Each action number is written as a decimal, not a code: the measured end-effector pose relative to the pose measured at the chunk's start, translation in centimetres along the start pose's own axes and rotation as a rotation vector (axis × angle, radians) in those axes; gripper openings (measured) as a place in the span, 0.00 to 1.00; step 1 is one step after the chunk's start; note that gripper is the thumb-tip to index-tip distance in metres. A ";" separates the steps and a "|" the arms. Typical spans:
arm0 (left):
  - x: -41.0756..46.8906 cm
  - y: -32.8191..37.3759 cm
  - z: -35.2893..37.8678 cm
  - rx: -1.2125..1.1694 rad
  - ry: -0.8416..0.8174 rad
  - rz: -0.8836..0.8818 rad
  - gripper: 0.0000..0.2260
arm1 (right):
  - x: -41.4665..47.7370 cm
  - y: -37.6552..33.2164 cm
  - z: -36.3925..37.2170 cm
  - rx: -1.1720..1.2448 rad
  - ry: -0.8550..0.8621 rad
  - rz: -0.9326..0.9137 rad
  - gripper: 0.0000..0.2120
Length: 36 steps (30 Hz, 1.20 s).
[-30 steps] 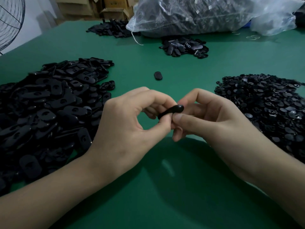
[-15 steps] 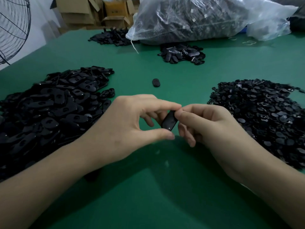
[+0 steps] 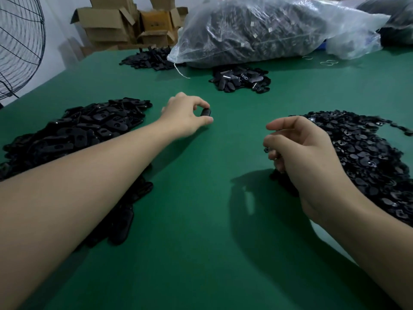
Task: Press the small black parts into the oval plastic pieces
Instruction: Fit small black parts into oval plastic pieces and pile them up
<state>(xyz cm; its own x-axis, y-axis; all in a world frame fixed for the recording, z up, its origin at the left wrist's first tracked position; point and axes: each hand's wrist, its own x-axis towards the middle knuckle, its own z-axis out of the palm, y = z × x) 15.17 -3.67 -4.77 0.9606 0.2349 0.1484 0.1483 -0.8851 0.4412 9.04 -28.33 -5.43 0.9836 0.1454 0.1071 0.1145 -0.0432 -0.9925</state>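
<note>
Left hand [image 3: 185, 116] grip pinches one oval piece [image 3: 205, 113] between thumb and fingers; right hand [image 3: 299, 153] grip is curled, seemingly around small black parts [image 3: 266, 150].

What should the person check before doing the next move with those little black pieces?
1. The left hand pinches an oval piece between thumb and fingertips: ok.
2. That piece is lifted off the green table: cannot tell.
3. A small part is already pressed into it: cannot tell, too dark.
4. The right hand, fingers curled, holds a small part: cannot tell.
5. The pile of small parts lies right beside the right hand: ok.
6. The pile of oval pieces lies beside the left arm: ok.
</note>
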 end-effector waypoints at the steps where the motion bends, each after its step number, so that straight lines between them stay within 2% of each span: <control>1: 0.4 0.0 0.3 0.025 0.011 -0.021 0.18 | 0.2 0.0 -0.2 -0.006 0.010 0.003 0.07; 6: 1.1 -0.3 1.0 0.037 0.003 -0.080 0.24 | 0.7 0.1 -0.5 -0.053 0.026 -0.014 0.07; 10: 0.0 -0.2 -0.9 -0.027 -0.051 -0.077 0.26 | 0.9 0.1 -1.0 -0.303 -0.069 -0.130 0.06; 14: -2.6 0.0 -6.1 0.129 -0.340 0.024 0.12 | 0.5 0.3 -0.9 -0.723 -0.133 -0.313 0.03; 16: -4.2 -0.2 -8.3 0.258 -0.491 0.071 0.09 | 0.3 0.3 -0.8 -0.885 -0.140 -0.387 0.02; 18: -5.7 -0.6 -9.7 0.344 -0.553 0.085 0.09 | 0.2 0.4 -0.9 -0.981 -0.141 -0.421 0.04; 26: -8.8 -3.0 -10.1 0.559 -0.490 0.080 0.16 | 0.3 0.5 -1.0 -1.009 -0.109 -0.425 0.04; 36: -8.9 -3.5 -8.6 0.480 -0.302 0.147 0.02 | 0.7 0.2 -1.3 -1.121 -0.055 -0.380 0.09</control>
<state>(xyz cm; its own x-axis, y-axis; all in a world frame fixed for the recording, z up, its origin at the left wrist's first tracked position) 4.07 0.79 -0.06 0.9931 0.0332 -0.1121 0.0305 -0.9992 -0.0261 9.97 -29.55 -5.50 0.8561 0.3766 0.3539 0.4831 -0.8265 -0.2889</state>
